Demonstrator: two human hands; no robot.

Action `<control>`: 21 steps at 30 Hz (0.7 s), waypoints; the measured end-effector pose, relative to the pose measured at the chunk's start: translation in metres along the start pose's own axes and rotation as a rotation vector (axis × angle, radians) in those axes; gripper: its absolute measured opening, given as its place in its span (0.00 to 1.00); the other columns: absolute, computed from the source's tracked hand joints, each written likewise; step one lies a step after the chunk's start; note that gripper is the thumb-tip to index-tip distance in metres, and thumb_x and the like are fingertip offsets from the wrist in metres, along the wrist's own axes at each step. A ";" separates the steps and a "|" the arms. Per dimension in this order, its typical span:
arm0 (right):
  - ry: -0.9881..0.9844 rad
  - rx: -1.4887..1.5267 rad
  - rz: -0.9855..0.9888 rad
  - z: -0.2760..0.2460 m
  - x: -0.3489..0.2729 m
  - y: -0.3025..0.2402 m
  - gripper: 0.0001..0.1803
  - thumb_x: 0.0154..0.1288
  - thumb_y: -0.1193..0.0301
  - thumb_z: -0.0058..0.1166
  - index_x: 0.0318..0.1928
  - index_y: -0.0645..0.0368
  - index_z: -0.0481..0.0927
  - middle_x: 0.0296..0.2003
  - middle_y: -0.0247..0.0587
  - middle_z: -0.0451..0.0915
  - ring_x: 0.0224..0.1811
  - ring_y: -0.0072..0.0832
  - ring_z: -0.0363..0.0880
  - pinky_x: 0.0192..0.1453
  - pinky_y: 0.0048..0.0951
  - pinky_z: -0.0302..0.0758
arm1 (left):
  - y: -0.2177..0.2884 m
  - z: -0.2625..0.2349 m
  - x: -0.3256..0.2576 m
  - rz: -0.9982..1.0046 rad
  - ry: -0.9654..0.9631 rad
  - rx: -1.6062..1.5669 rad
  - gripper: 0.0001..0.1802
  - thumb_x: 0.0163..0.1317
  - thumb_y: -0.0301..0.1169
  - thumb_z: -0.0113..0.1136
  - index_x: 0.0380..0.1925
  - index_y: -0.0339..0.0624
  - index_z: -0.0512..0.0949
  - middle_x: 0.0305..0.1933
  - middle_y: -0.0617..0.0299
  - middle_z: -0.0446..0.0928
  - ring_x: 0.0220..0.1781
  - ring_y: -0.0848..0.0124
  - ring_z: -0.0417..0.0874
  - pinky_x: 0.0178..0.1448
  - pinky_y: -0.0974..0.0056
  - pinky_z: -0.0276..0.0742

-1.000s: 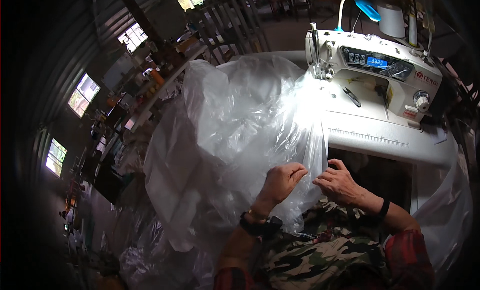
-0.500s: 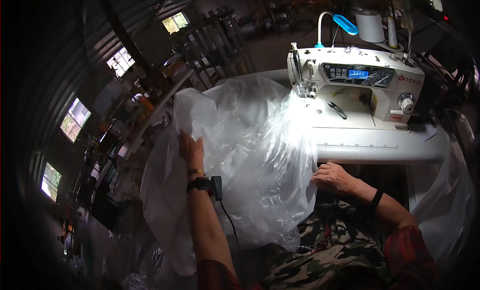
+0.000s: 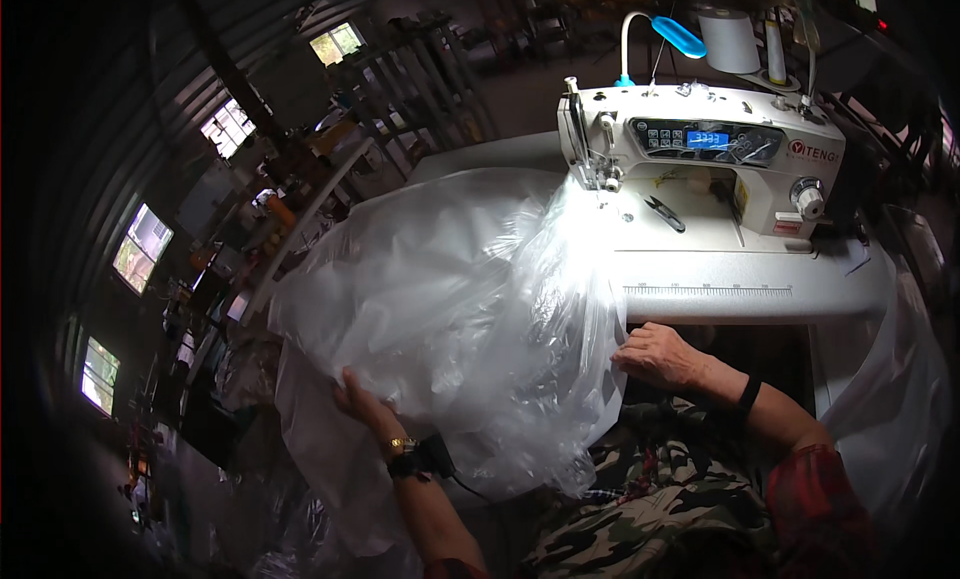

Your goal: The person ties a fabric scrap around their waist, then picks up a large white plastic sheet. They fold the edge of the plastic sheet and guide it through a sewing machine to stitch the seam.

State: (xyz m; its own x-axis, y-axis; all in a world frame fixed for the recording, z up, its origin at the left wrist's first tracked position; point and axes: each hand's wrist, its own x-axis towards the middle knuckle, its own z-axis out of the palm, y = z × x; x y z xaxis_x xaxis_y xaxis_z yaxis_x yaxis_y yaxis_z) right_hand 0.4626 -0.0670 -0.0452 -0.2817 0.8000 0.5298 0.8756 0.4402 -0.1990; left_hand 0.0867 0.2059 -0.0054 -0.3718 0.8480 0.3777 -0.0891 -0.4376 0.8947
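A large, crumpled, translucent plastic sheet (image 3: 430, 309) spreads from the sewing machine's needle area over the bed's left side and down toward my lap. My right hand (image 3: 662, 357) is closed on the sheet's right edge, just below the front edge of the machine bed. At the sheet's lower left, my left hand (image 3: 368, 407) rests against the plastic, thumb raised and apart from the fingers, which the sheet partly hides. The white sewing machine (image 3: 700, 129) stands upper right, its lamp shining on the plastic at the needle. Dark thread snips (image 3: 664, 214) lie on its bed.
Behind the machine stand a white thread cone (image 3: 730, 44) and a blue-headed lamp (image 3: 678, 37) on a bent neck. More translucent plastic (image 3: 890, 379) hangs off the right end. A cluttered bench (image 3: 300, 224) runs along the left. Camouflage cloth (image 3: 650, 499) covers my lap.
My left hand has moved down toward me from the sheet's upper left. The plastic there now lies flatter and bulges outward left. My right hand keeps its hold at nearly the same place.
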 end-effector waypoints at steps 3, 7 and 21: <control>0.027 0.016 0.000 0.001 0.001 -0.002 0.08 0.61 0.69 0.59 0.40 0.56 0.80 0.30 0.34 0.77 0.34 0.31 0.76 0.39 0.31 0.71 | 0.001 -0.011 -0.015 -0.046 0.031 0.097 0.24 0.67 0.38 0.55 0.49 0.23 0.71 0.46 0.48 0.75 0.42 0.60 0.77 0.45 0.57 0.76; 0.011 0.018 0.050 0.000 -0.001 -0.002 0.08 0.61 0.70 0.59 0.40 0.56 0.80 0.29 0.35 0.77 0.33 0.32 0.77 0.38 0.32 0.71 | -0.016 -0.026 -0.023 -0.011 0.017 0.057 0.23 0.68 0.38 0.55 0.48 0.24 0.72 0.47 0.48 0.75 0.43 0.61 0.77 0.49 0.57 0.75; 0.006 0.083 0.100 -0.007 0.006 -0.006 0.06 0.63 0.71 0.58 0.40 0.58 0.80 0.26 0.38 0.76 0.30 0.33 0.76 0.36 0.33 0.70 | 0.010 -0.090 -0.110 -0.015 0.190 -0.222 0.29 0.65 0.42 0.60 0.54 0.27 0.69 0.56 0.45 0.72 0.55 0.58 0.77 0.56 0.55 0.76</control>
State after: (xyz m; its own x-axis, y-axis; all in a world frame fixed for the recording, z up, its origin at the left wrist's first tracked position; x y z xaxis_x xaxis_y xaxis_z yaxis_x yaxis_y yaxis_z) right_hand 0.4582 -0.0680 -0.0356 -0.1915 0.8392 0.5090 0.8638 0.3903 -0.3185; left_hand 0.0433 0.0813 -0.0592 -0.5330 0.7931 0.2948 -0.2882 -0.4977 0.8181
